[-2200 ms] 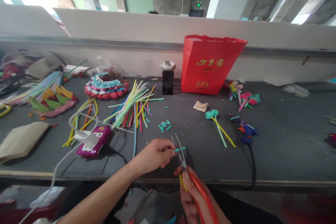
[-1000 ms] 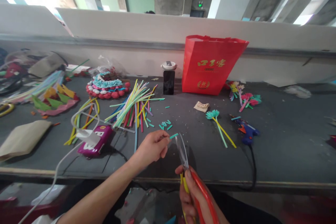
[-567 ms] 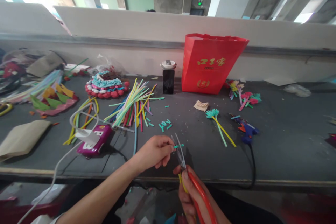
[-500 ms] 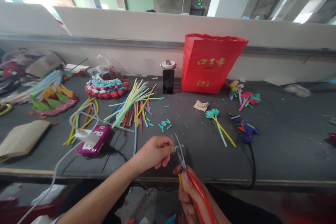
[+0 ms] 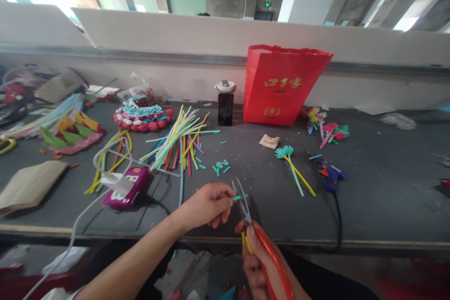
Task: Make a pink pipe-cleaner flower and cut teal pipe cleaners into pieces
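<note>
From where I stand, the left hand has its thumb and fingers pinched together on the near end of a teal strip, just above the bench. The strip lies to the right of those fingers, its long axis running sideways and tipped slightly upward toward its free end. The right hand is lower and nearer the person's body, its fingers wrapped around the handles of the scissors, one orange-red, the other yellow. Their blades point away from the person and lean a little left, so they meet the strip nearly crosswise. They stand narrowly apart, and the strip seems to pass between them, its tip poking out on the far side; I can't tell whether either blade touches it. That crossing is what matters here, and the left fingers are the closer pair to it, right beside the blades, while the right fingers sit back at the handles. Beyond both hands lie loose teal pieces, with a bundle of coloured stems to their left and a teal flower to their right
</note>
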`<state>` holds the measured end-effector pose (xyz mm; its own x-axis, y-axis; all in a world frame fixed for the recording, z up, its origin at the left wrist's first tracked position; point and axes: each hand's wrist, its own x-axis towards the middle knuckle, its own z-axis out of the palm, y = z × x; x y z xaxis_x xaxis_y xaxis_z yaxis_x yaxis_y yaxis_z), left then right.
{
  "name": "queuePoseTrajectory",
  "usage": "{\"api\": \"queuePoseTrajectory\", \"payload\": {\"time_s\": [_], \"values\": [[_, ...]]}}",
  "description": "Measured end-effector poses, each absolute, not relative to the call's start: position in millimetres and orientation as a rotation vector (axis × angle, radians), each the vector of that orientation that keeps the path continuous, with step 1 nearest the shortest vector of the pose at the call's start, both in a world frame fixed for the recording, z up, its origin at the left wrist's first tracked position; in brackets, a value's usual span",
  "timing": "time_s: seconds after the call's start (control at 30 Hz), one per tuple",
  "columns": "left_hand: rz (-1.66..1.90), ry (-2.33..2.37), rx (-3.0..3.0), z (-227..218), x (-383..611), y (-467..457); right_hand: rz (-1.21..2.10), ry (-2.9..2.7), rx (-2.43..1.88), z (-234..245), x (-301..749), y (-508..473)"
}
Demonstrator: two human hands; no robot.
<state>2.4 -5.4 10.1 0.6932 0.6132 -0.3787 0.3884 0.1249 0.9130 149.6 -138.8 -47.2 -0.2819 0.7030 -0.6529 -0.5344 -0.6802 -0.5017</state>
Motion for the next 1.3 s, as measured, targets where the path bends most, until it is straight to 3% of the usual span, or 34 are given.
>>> {"api": "queuePoseTrajectory", "payload": {"time_s": [0.93, 1.1, 1.3], "values": [[0.459, 1.069, 1.752, 7, 5, -7, 1.920, -0.235, -1.215, -36, 149, -138], [0.506, 1.097, 1.649, 2, 4, 0, 2.029, -0.312, -1.162, -40, 153, -137], [0.548, 1.092, 1.547, -6, 7, 4, 1.900, -0.471, -1.151, -37, 144, -141]]}}
